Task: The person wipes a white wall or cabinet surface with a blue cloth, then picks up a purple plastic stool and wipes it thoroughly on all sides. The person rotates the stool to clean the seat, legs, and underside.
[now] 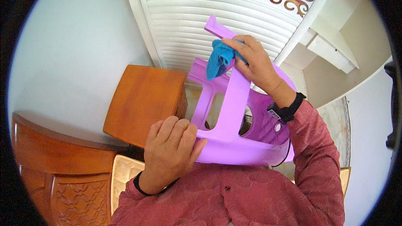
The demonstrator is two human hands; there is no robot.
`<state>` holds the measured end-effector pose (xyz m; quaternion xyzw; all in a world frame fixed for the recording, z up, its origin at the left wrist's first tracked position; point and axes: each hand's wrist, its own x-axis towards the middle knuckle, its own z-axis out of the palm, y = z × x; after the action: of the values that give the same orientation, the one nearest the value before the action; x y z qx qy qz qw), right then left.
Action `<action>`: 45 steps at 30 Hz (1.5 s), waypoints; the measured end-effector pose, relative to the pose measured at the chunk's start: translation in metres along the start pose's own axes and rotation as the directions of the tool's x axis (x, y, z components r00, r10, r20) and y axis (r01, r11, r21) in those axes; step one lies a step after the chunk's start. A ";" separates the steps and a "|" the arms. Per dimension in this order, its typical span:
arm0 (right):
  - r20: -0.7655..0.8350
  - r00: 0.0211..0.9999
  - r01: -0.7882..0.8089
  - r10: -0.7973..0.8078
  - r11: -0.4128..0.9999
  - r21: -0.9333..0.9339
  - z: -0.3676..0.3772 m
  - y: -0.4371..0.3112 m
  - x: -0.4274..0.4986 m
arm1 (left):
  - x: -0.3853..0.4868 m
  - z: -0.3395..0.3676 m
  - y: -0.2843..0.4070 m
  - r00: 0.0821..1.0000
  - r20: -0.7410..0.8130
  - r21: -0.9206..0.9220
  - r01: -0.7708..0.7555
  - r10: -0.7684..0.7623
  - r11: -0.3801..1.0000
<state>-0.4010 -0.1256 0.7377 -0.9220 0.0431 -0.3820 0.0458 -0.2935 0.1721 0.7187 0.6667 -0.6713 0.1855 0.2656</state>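
A purple plastic chair point(234, 106) lies tipped in front of my body, its legs pointing away from me. My left hand point(171, 147) is closed over the near left edge of the chair. In my right hand point(252, 59) is a bunched blue cloth point(220, 58), pressed against one chair leg. The cloth hangs down on the left of that leg, and part of it is hidden under my fingers. Through an opening in the chair, part of a shoe point(248, 121) shows.
Left of the chair stands a brown wooden cabinet point(147, 100). A carved wooden bed headboard point(78, 191) and a cream tufted cushion point(124, 175) are at lower left. A white louvred panel point(216, 15) rises ahead, with white shelving point(333, 50) on the right.
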 end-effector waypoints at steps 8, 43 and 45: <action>0.240 0.938 -0.198 0.251 0.954 -0.224 -0.045 0.065 -0.099 | 0.006 0.004 -0.005 0.999 -0.040 0.058 -0.021 0.023 0.998; 0.022 0.640 -0.767 0.768 0.637 0.081 -0.104 0.090 -0.246 | -0.027 -0.005 -0.017 0.994 -0.083 0.005 -0.069 0.069 0.998; 0.000 0.589 -0.807 0.808 0.588 0.059 -0.112 0.059 -0.241 | -0.038 -0.006 -0.027 0.991 -0.117 -0.002 -0.059 0.058 0.998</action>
<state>-0.6532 -0.1622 0.6409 -0.7957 0.4467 -0.3330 0.2376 -0.2670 0.2045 0.6972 0.6339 -0.6744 0.2300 0.3008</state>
